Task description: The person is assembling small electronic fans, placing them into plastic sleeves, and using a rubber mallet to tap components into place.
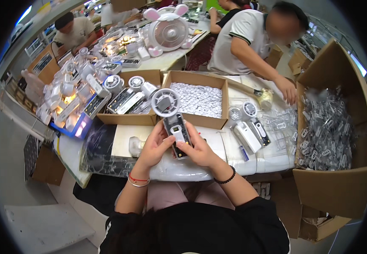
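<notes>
Between my two hands, over the near part of the table, is a handheld fan [177, 129] with a round white head and an open black back on its handle. My left hand [154, 146] grips the handle's left side, thumb on its face. My right hand [197, 149] closes on the right side, its thumb pressing near the handle's middle. To the right lie a white handle shell [247, 136], another opened fan unit [259, 130] and a blue pen-like tool [244, 153]. A whitish translucent piece [135, 146] sits left of my left hand.
A carton of small white parts [198, 99] stands behind the fan, beside a carton of fan units [128, 101]. Many fans are heaped in a blue bin [80, 127] at left. A large box of clear plastic pieces [329, 131] is at right. Across the table, a co-worker's hand [286, 89] rests nearby.
</notes>
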Tool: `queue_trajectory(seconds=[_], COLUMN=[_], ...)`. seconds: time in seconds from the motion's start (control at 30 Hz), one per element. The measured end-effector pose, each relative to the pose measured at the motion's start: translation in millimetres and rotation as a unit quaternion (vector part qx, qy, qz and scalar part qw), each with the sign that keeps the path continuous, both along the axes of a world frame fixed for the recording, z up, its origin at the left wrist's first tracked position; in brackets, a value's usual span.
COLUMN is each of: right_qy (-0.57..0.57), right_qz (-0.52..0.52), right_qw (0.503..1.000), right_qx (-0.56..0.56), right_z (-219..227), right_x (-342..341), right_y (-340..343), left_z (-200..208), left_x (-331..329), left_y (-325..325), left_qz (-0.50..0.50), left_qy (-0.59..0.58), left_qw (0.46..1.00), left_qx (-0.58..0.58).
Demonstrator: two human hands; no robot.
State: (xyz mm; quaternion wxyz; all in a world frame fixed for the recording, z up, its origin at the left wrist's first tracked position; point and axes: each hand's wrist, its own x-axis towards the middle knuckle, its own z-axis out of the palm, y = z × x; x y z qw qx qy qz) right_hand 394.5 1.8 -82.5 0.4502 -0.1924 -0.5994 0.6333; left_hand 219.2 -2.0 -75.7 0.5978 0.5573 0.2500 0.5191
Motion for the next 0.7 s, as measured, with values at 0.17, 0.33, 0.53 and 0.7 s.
queue_trajectory(seconds=[0.17,0.33,0.53,0.7], right_qy=[-0.006,0.044,-0.288,-0.421], right_qz=[-0.038,-0.229,-0.470,-0.471], right_qw=[0.999,0.972,0.826,0.740], right_qx=[0.036,-0.040,0.118,0.229], right_z=[6,31,47,30], right_x=[5,72,155,160], right_y=[3,-4,6,6], left_z=[-5,1,5,4], left_x=[2,-1,4,4], left_y=[4,1,1,0], left_qz=[-0.005,0.016,0.030,0.027], left_qy=[0.014,0.018,0.038,0.045], left_qw=[1.000,1.000,0.999,0.999], left_qx=[0.009,0.013,0.013,0.009])
